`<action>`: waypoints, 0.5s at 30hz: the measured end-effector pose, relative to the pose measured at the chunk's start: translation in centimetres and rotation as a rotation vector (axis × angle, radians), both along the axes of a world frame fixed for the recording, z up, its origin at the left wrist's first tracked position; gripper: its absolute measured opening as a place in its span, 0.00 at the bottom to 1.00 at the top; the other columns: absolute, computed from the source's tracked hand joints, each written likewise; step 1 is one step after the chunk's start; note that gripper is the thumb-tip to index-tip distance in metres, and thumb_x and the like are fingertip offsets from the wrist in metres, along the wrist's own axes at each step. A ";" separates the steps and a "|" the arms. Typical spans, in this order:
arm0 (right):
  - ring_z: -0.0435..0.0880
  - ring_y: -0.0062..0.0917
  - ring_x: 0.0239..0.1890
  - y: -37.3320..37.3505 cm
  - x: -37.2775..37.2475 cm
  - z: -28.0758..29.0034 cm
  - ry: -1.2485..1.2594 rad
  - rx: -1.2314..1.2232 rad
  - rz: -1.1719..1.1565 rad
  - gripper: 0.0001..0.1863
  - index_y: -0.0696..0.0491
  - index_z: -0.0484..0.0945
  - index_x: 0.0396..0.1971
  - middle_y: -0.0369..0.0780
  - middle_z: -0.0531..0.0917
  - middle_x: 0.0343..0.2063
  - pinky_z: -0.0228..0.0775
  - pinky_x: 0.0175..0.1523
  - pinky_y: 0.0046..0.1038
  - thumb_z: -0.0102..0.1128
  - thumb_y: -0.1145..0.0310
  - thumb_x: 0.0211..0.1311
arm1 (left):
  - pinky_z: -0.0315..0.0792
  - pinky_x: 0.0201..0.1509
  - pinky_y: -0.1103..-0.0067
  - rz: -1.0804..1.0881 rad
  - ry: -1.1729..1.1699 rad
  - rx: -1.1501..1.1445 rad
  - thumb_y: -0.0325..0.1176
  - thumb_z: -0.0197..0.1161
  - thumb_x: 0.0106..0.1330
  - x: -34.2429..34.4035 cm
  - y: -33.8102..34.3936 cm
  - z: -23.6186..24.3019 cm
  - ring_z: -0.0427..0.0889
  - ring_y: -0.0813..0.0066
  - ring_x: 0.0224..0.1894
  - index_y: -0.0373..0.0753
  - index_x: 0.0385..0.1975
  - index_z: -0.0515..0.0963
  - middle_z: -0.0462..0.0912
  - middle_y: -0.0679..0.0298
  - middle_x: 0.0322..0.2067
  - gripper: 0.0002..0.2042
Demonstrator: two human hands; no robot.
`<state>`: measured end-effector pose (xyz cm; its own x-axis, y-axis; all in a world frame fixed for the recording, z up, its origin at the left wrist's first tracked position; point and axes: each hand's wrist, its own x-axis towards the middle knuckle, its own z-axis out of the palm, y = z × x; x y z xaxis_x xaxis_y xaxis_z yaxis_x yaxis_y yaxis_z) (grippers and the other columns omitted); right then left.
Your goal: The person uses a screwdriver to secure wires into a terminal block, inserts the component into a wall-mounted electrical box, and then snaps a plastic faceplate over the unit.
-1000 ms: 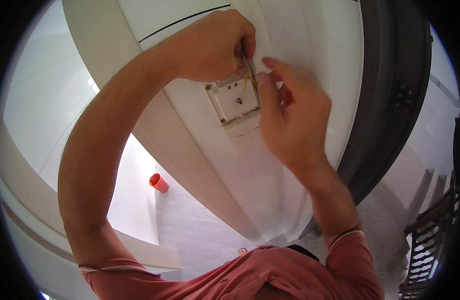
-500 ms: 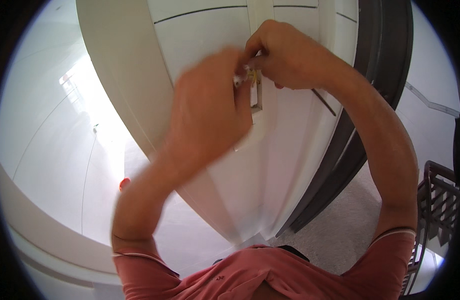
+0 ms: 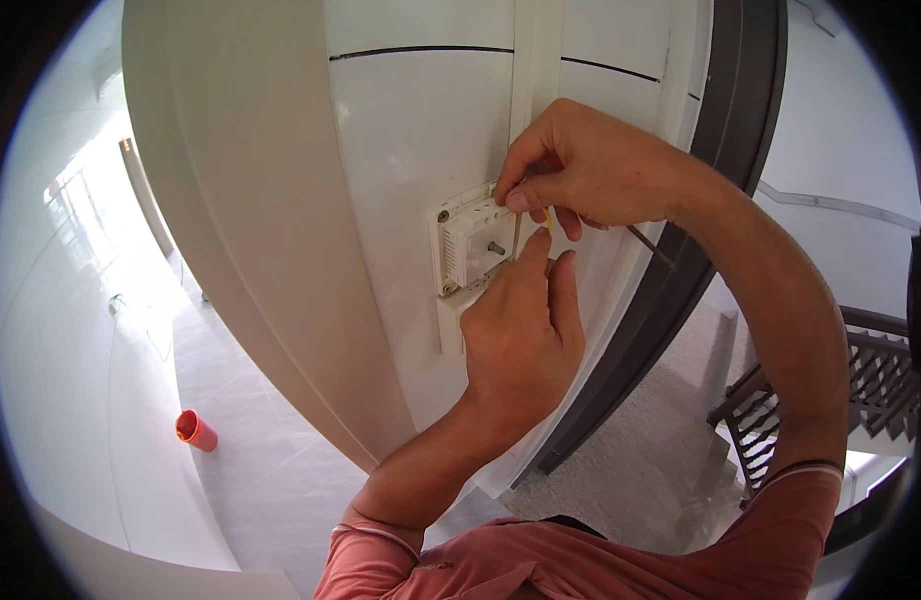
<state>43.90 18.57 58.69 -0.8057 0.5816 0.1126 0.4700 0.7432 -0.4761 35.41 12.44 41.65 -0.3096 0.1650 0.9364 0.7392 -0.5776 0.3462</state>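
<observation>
One white wall unit (image 3: 470, 250) | just beside right grip (image 3: 602, 168) — lower left

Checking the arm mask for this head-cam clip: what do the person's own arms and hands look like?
Short, dusty-pink fabric left sleeve and matching right sleeve, each with a thin whitish band at the cuff; forearms bare below. Ungloved left grip, ungloved right grip. No watch, bracelet or cable visible on either arm.

White walls (image 3: 70, 390) flank a grey floor (image 3: 270, 430); a dark railing (image 3: 873, 322) stands at right.
</observation>
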 end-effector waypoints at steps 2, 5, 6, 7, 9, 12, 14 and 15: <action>0.81 0.19 0.19 0.0 -0.2 -0.1 0.003 -0.011 -0.019 0.07 0.63 0.87 0.39 0.38 0.84 0.24 0.72 0.26 0.23 0.62 0.76 0.69 | 0.72 0.22 0.79 -0.023 -0.018 -0.009 0.23 0.69 0.69 -0.3 0.0 0.2 0.80 0.77 0.19 0.27 0.47 0.82 0.84 0.57 0.25 0.10; 0.79 0.18 0.19 0.5 -0.4 -0.3 -0.010 0.038 0.067 0.06 0.63 0.84 0.36 0.38 0.83 0.23 0.71 0.27 0.21 0.60 0.76 0.71 | 0.71 0.23 0.77 -0.049 -0.037 0.004 0.23 0.69 0.69 -0.5 0.5 0.2 0.79 0.74 0.18 0.29 0.44 0.82 0.83 0.57 0.24 0.07; 0.79 0.20 0.20 0.4 -0.7 -0.3 -0.017 0.033 0.063 0.07 0.62 0.83 0.36 0.39 0.82 0.23 0.72 0.28 0.25 0.60 0.74 0.70 | 0.71 0.23 0.76 -0.051 -0.035 0.020 0.22 0.69 0.69 -0.7 0.6 0.1 0.79 0.73 0.18 0.29 0.43 0.82 0.82 0.57 0.23 0.06; 0.78 0.21 0.21 0.3 -1.0 -0.2 -0.024 0.028 0.059 0.08 0.62 0.83 0.36 0.40 0.82 0.23 0.72 0.29 0.28 0.60 0.72 0.70 | 0.71 0.23 0.76 -0.054 -0.039 0.024 0.22 0.69 0.69 -1.0 0.7 -0.1 0.79 0.73 0.18 0.29 0.43 0.82 0.82 0.57 0.23 0.06; 0.78 0.21 0.20 -0.2 -1.1 -0.3 -0.024 0.013 0.022 0.08 0.62 0.83 0.35 0.39 0.81 0.23 0.72 0.29 0.28 0.59 0.72 0.71 | 0.71 0.23 0.75 -0.034 -0.016 0.045 0.22 0.68 0.69 -1.1 0.9 -0.2 0.79 0.70 0.19 0.30 0.41 0.82 0.81 0.57 0.22 0.05; 0.79 0.24 0.21 -0.6 -1.3 -0.3 0.003 -0.001 -0.031 0.08 0.62 0.82 0.35 0.41 0.81 0.23 0.73 0.31 0.29 0.58 0.73 0.71 | 0.70 0.23 0.75 -0.062 -0.041 0.029 0.22 0.68 0.69 -0.9 1.1 -0.7 0.78 0.69 0.18 0.31 0.39 0.82 0.81 0.56 0.22 0.03; 0.81 0.28 0.22 -0.6 -1.4 -0.7 0.023 0.003 -0.058 0.08 0.62 0.82 0.36 0.43 0.82 0.23 0.74 0.33 0.31 0.59 0.73 0.70 | 0.70 0.23 0.75 -0.070 -0.038 0.038 0.21 0.68 0.69 -1.0 1.4 -1.1 0.78 0.69 0.18 0.31 0.39 0.81 0.81 0.56 0.22 0.04; 0.83 0.34 0.26 -0.5 -1.5 -1.4 0.062 0.150 -0.044 0.07 0.62 0.82 0.35 0.45 0.83 0.24 0.75 0.35 0.34 0.60 0.74 0.69 | 0.69 0.22 0.75 -0.074 -0.036 0.045 0.21 0.68 0.69 -1.0 1.5 -1.3 0.78 0.70 0.18 0.31 0.39 0.81 0.81 0.57 0.22 0.04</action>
